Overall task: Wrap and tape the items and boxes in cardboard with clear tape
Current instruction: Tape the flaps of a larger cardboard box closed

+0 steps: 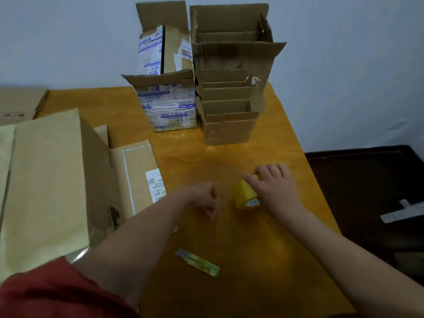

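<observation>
Tape-drawing step, by my reading: right hand (275, 189) grips yellowish clear-tape roll (244, 195) on orange wooden desk (229, 152); left hand (204, 198) curled, perhaps pinching tape end, cannot tell. Next needs cut with small patterned utility knife (197, 262), then strip onto tan cardboard parcel (46, 180).

Ahead of the hands the orange wooden tabletop (195, 157) lies bare up to two stacks: cartons bound in blue-printed tape (169, 106) beyond the left hand (203, 198), plain open brown cardboard boxes (229, 115) beyond the right hand (274, 189). The yellow roll of tape (243, 195) under the right hand fills most of the gap between the hands. Left of the left hand a flat labelled cardboard sheet (140, 171) lies near, with a tall tan cardboard box (52, 175) standing past it. A small patterned cutter (198, 265) lies between the forearms. Right of the right hand is a narrow strip, then the table's edge.
</observation>
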